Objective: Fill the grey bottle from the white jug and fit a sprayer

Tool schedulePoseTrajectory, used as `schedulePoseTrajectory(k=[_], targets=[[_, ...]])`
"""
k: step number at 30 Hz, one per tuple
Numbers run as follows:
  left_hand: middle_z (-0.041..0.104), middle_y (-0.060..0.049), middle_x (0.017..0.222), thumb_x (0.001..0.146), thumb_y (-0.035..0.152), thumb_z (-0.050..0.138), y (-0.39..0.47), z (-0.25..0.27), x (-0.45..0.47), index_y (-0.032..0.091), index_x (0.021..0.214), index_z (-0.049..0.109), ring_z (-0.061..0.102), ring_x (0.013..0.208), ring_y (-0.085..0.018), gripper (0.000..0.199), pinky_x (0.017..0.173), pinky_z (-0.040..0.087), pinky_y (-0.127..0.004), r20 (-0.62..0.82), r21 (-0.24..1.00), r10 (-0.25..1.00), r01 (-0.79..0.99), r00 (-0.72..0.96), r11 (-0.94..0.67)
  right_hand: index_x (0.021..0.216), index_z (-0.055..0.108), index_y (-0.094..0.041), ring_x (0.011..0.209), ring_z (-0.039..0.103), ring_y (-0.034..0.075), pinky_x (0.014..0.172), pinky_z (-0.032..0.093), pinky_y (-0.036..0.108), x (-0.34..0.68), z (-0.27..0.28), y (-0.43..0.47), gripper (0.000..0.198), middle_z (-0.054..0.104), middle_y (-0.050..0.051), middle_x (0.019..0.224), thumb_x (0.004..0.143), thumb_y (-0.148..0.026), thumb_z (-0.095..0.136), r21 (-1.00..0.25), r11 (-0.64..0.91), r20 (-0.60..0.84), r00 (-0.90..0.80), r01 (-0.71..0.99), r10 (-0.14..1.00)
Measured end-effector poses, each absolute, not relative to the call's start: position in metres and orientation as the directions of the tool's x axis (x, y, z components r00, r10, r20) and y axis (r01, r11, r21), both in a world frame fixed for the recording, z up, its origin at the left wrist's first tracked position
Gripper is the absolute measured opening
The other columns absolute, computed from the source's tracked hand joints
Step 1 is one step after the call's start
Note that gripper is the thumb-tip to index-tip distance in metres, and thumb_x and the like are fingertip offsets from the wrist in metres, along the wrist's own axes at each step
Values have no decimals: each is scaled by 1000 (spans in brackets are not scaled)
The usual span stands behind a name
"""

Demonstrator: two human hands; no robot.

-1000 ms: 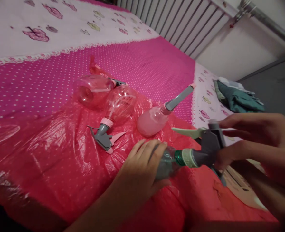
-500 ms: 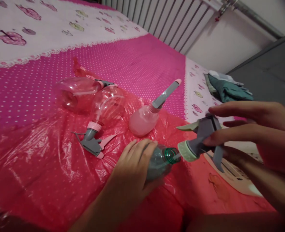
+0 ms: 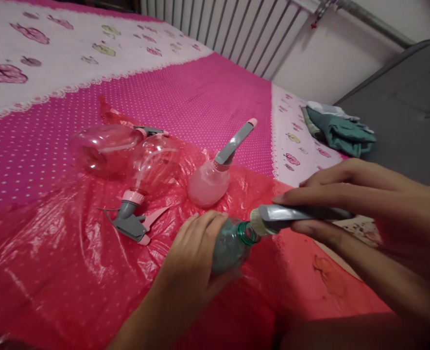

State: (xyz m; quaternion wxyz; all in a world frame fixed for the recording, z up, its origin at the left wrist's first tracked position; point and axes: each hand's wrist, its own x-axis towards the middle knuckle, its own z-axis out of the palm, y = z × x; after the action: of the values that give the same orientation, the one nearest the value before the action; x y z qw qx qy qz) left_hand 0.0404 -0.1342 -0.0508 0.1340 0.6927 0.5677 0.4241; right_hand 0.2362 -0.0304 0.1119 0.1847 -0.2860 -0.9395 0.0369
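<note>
My left hand (image 3: pixel 196 248) is wrapped round a green clear bottle (image 3: pixel 232 248), its threaded mouth tilted to the right. In my right hand (image 3: pixel 360 209) is a grey spray head (image 3: pixel 295 216) with a pale green collar (image 3: pixel 260 222), gripped between thumb and fingers. The collar sits right at the bottle's mouth, slightly askew, with the green threads still showing. Beyond my left hand a pink spray bottle (image 3: pixel 209 183) with cloudy contents stands upright. Two clear pink spray bottles lie to the left, one (image 3: pixel 152 163) with its grey head (image 3: pixel 130 223) towards me, the other (image 3: pixel 105 146) behind it.
Red plastic sheeting (image 3: pixel 72 262) covers the near part of the pink dotted bedspread (image 3: pixel 185 97). Folded green and white cloths (image 3: pixel 340 129) lie at the right, beside a grey padded headboard (image 3: pixel 400 112). A white radiator (image 3: pixel 229 29) stands along the wall.
My right hand has moved the spray head left against the bottle's mouth and turned it, so its smooth grey top now faces me. The tube between them is no longer visible.
</note>
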Motion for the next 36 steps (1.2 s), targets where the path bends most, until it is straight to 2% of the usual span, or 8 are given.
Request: schedulePoseTrajectory(k=[6,9,14,19,23,27,31,36], targets=[[59,-15,150,94,36,75,-134,-50,40,26,153,34,58,136,-36,73,113,50,-61,390,712,921,634,-1,-301,123,67,-38,100,53,3,86,39,19,225,107,-33,22,60,-10,111,115,-48,49,-159,844,280,-797,511,535],[59,-15,149,93,35,75,-135,-50,41,26,153,33,58,136,-37,74,112,51,-62,391,716,921,628,2,-305,125,67,-39,101,54,4,84,40,19,227,108,-33,22,60,-9,111,113,-49,52,-168,855,277,-809,491,519],[60,-16,147,94,36,74,-134,-50,42,24,152,34,60,133,-37,71,110,53,-62,410,693,912,646,10,-319,128,66,-40,102,55,6,81,40,19,234,109,-42,23,60,-6,110,112,-52,53,-198,820,259,-778,537,572],[61,-18,144,96,39,72,-136,-51,41,21,151,35,61,132,-38,69,110,54,-61,440,661,898,676,5,-327,129,65,-43,108,54,11,90,39,27,237,109,-46,23,59,-6,114,114,-50,49,-174,800,219,-769,574,600],[62,-19,144,95,38,74,-135,-51,42,21,151,35,62,132,-39,71,109,55,-63,438,661,899,678,1,-322,127,67,-43,100,52,11,81,38,26,235,107,-38,23,59,-4,109,112,-52,53,-163,803,242,-766,572,595],[62,-18,144,94,37,75,-134,-50,42,21,151,35,62,132,-38,71,110,54,-61,430,662,903,677,9,-322,129,67,-41,94,51,9,74,37,23,236,108,-33,24,59,-3,105,110,-50,56,-133,841,239,-806,525,541],[62,-19,144,95,38,74,-133,-50,43,19,150,35,62,131,-38,71,109,55,-60,436,665,900,672,7,-328,124,68,-41,96,54,10,77,38,24,236,109,-39,22,60,-4,104,110,-53,56,-179,782,237,-746,597,623],[62,-20,144,98,41,70,-134,-51,42,16,151,37,62,131,-39,67,110,54,-61,467,642,884,684,8,-345,126,67,-38,104,57,11,84,44,24,232,108,-43,26,61,-7,116,106,-55,63,-214,749,261,-702,627,662]])
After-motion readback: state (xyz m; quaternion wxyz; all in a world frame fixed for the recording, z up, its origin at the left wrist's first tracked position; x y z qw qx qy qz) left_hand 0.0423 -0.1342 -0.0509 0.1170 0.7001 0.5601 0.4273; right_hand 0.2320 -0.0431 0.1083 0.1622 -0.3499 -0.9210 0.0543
